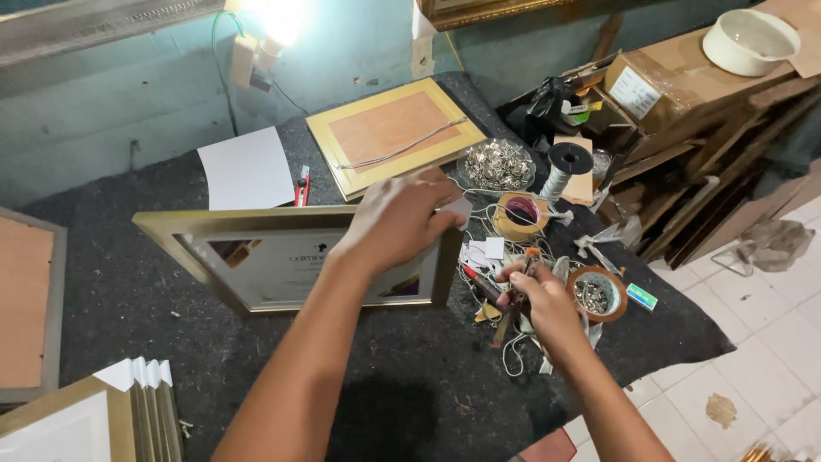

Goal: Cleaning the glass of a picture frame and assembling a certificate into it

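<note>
**Framed certificate being steadied on the felt bench while a tool is being picked up**

The left hand (402, 218) is resting over the top right corner of the gold picture frame (214, 224), fingers curled and pressing down on the rail, holding it against the dark felt table (128, 299). The frame is lying at the middle of the bench with its glazed face up, a printed certificate showing behind the glass. Its long axis is running roughly left to right across the view, tilted slightly so the right end is sitting nearer the person; the print is reading upright from the wearer's side. The right hand (530, 295) is closing around a small dark-handled tool (505, 318) among the clutter of cords and fittings just beside the frame's right end; what kind of tool it is cannot be told. As a judgement, the certificate is already sitting in its frame, and any fixing work appears not yet started. A second frame (393, 133) is lying back-up behind, near a dish of metal fittings (496, 165) and a tape roll (522, 214).
</note>
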